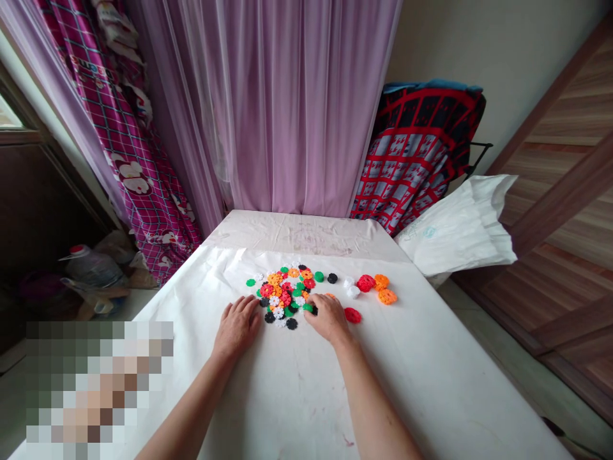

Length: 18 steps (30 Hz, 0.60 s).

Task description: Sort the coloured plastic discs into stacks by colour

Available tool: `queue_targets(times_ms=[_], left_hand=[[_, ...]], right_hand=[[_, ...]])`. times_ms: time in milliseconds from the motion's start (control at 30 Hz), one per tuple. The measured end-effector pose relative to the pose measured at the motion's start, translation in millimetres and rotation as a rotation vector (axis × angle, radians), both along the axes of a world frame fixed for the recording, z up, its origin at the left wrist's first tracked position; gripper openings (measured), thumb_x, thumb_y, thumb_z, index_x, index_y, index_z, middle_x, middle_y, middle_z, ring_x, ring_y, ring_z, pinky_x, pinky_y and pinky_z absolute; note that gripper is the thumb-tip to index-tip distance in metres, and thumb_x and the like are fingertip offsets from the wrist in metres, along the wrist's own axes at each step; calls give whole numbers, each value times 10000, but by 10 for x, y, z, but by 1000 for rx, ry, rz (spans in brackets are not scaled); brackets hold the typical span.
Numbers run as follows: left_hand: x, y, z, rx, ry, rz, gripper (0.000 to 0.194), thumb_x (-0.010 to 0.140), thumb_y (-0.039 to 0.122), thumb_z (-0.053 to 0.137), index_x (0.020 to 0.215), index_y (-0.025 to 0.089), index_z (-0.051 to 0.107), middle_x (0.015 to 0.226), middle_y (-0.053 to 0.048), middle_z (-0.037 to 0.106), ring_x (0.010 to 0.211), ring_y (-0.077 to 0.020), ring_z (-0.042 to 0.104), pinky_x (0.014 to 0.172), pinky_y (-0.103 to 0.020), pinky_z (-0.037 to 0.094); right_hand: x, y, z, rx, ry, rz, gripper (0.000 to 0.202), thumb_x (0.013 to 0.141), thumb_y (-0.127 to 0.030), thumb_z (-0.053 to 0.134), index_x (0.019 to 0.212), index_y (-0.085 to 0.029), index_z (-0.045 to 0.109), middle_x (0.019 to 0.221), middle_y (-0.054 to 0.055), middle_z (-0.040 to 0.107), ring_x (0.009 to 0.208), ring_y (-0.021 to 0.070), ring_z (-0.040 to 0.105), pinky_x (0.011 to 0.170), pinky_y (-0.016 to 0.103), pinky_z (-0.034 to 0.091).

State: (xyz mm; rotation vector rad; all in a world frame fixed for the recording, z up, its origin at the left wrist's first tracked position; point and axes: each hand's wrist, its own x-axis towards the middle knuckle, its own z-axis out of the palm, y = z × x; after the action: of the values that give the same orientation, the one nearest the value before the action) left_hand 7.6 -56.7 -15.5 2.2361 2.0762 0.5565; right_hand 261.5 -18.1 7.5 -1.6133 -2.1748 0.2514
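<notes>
A loose pile of plastic snowflake discs [286,294] in red, orange, green, white and black lies on the white-covered table. My left hand [237,324] rests flat on the cloth at the pile's left edge, fingers stretched out and holding nothing. At the near right side of the pile, my right hand [329,316] is closed with a green snowflake disc [308,307] at its thumb and fingertips. Something black shows beside that disc, partly hidden by the fingers. Just right of this hand lies a red disc [353,315].
Right of the pile sit small groups of discs: green [318,276], black [332,278], white [352,291], red [366,283] and orange [387,296]. A white bag [460,227] stands beyond the table's right edge. Purple curtains [297,108] hang behind the table [297,396].
</notes>
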Motion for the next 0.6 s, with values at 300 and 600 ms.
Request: queue_targets(times_ms=[300, 600], left_hand=[[49, 118, 59, -66, 20, 91, 495, 948, 393, 361, 1363, 193, 543, 1492, -103, 499, 1395, -289, 405, 1153, -520, 270], [17, 368, -28, 96, 58, 234, 517, 917, 395, 384, 1299, 90, 553, 1433, -203, 510, 1306, -306, 487, 1107, -448, 347]], right_hand=[[85, 51, -359, 233, 243, -136, 215, 804, -203, 580, 1010, -203, 642, 979, 68, 713, 888, 212, 639, 822, 322, 473], [25, 94, -407, 269, 212, -215, 144, 825, -231, 606, 969, -225, 618, 927, 55, 707, 881, 211, 654, 789, 300, 467]])
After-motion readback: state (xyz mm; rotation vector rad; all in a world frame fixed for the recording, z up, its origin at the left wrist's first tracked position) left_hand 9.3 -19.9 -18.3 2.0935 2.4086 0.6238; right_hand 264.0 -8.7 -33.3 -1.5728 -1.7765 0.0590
